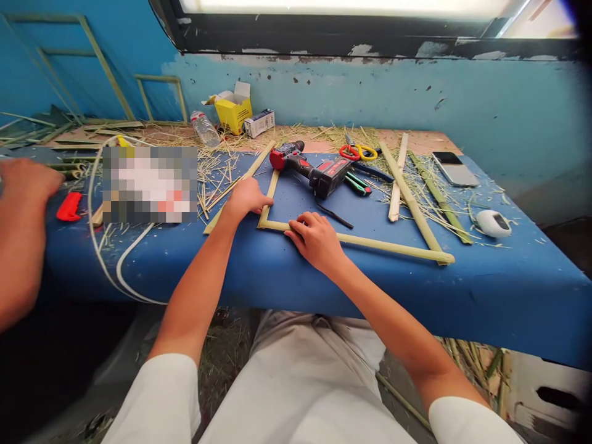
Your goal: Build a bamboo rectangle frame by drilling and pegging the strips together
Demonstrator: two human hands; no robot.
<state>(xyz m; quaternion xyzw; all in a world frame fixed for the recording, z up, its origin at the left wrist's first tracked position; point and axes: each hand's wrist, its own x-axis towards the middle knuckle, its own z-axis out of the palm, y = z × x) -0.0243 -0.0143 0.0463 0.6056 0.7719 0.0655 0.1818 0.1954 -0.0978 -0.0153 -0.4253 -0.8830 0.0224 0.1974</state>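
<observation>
We see a bamboo frame in the making on the blue table. A long bamboo strip lies left to right near the table's front edge, and a short bamboo strip runs from its left end away toward the far side; the two meet at a corner, forming an L. We judge two sides laid out and two left; whether the corner is already fastened we cannot tell from this view. More bamboo slats lie to the right, touching the long strip's right end, and another slat lies just left of the short strip.

The left hand rests palm down beside the short strip, fingers loosely curled, thumb touching the strip; it grips nothing. The right hand lies flat and spread on the long strip just right of the corner, pressing it to the table without closing round it. Both forearms reach forward, elbows bent.

A red cordless drill lies just beyond the frame, scissors farther right. Another person's hand rests at the far left.
</observation>
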